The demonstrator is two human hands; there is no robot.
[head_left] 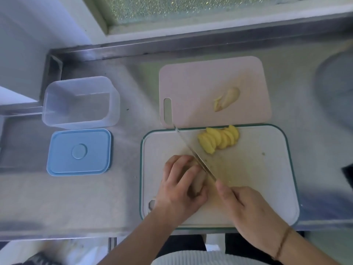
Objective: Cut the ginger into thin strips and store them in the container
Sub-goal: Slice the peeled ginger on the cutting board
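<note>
On the white cutting board (267, 178) with a green rim, my left hand (181, 186) curls over a pale piece of ginger (199, 183) and holds it down. My right hand (246, 209) grips the handle of a knife (194, 153), index finger stretched along the spine; the blade slants up-left and rests beside my left fingers. A fanned row of yellow ginger slices (219, 139) lies at the board's far edge. Another ginger piece (227, 99) sits on the pink board (200, 88) behind. The clear container (80, 102) stands open at the left.
The container's blue lid (79, 152) lies flat on the steel counter (124, 188), in front of the container. A raised steel ledge and a window run along the back. A dark round object (336, 88) shows at the right edge.
</note>
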